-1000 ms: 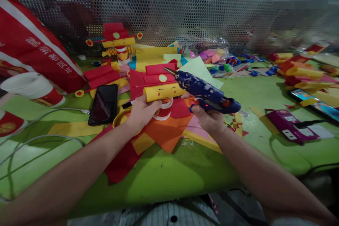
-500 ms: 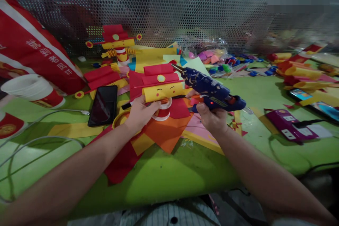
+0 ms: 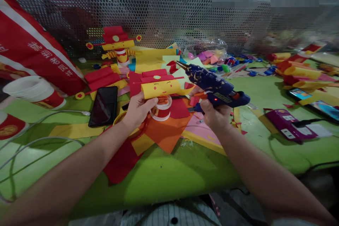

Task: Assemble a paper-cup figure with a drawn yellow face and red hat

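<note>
My left hand [image 3: 139, 108] grips the left end of a yellow paper roll [image 3: 160, 89] with a drawn smiling face. A red paper hat [image 3: 156, 76] with a pale green disc tops the roll. Just beneath stands a red and white paper cup [image 3: 160, 112] with folded orange paper at its mouth. My right hand [image 3: 215, 113] is closed round the handle of a dark blue glue gun [image 3: 212, 84], its small red light lit. The gun's metal nozzle points up and left, near a small red paper piece [image 3: 172, 66].
A finished-looking paper figure [image 3: 118, 45] stands at the back left. Stacked cups [image 3: 34, 91], a black phone [image 3: 103, 106] and a cable lie left. A purple power strip [image 3: 291, 125] is on the right. Orange paper [image 3: 169, 136] lies in front, and a perforated metal screen [image 3: 159, 14] rises behind.
The yellow roll and red hat have tilted and shifted slightly left, showing more of the cup's folded orange paper. The glue gun has moved a little to the right.
</note>
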`<state>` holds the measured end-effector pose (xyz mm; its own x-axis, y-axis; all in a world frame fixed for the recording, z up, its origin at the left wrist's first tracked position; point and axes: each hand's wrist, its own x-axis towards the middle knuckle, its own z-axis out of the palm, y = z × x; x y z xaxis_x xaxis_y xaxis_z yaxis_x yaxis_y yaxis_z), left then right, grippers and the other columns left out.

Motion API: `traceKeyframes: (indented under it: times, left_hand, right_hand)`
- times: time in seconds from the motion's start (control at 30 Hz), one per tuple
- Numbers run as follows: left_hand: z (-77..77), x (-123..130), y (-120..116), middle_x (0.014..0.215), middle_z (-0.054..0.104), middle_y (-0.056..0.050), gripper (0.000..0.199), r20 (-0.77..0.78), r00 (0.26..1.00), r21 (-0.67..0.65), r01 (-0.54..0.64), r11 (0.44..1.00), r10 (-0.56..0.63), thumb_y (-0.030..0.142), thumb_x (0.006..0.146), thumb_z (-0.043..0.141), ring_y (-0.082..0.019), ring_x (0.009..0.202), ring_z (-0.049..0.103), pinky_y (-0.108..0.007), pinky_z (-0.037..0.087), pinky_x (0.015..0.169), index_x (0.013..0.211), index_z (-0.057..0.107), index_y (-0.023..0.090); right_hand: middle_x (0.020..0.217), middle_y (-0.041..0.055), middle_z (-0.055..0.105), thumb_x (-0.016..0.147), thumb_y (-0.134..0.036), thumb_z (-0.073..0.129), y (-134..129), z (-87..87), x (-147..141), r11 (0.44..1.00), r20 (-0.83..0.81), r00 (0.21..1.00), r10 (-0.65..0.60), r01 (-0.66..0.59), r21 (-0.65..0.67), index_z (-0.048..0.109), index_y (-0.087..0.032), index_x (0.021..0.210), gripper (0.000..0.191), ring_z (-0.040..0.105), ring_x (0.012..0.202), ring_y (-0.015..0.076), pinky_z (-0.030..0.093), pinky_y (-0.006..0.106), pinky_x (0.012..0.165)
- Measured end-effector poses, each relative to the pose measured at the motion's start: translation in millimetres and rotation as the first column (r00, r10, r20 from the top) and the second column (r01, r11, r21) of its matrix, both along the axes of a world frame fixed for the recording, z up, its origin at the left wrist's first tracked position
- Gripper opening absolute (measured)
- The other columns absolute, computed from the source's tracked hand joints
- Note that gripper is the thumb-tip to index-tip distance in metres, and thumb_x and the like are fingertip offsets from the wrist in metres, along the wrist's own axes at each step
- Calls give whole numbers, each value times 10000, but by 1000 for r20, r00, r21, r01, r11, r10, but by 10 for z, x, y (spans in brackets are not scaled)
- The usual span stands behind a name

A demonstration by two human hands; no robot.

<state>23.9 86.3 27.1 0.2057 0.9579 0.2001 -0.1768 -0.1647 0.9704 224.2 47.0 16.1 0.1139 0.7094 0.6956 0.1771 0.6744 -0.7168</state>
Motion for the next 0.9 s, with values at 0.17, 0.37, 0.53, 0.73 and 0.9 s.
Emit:
traceKeyframes:
  times: [0.17,0.37,0.53,0.73,0.9]
  left_hand:
    - [-48,18,33,854,743,-53,310,57,998,0,17,1000,-17,318,583,763,-240,846,682,-347,543,782,851,719,169]
    - [-79,14,50,855,745,-48,289,84,996,4,22,1000,-23,290,584,768,-238,845,686,-349,548,782,847,723,180]
    - [-83,10,50,851,745,-52,285,84,996,5,36,999,-36,290,595,764,-230,817,690,-350,551,771,851,722,173]
    - [-76,15,51,884,743,-52,338,73,997,6,6,1000,-7,315,567,783,-235,852,684,-343,549,778,869,722,175]
    - [-67,19,49,850,746,-49,343,64,998,14,-4,1000,3,319,557,789,-226,836,685,-326,551,758,860,724,174]
  right_hand:
    - [720,20,678,750,-519,603,-65,197,222,989,34,997,75,-70,-130,640,-242,783,281,660,676,190,562,338,633]
    - [625,-26,646,675,-458,703,-163,400,446,951,232,954,190,-121,-285,645,-254,763,230,574,505,124,526,255,463]
    - [622,-12,613,708,-477,666,-139,304,513,941,406,892,197,-56,-334,622,-245,776,246,559,517,140,488,262,440]
    - [636,10,624,747,-448,645,-123,302,497,949,564,803,194,-7,-317,585,-225,903,279,587,577,164,461,272,504]
    - [604,2,580,793,-427,589,-140,397,413,970,674,722,160,11,-242,560,-212,787,217,525,531,135,391,267,496]
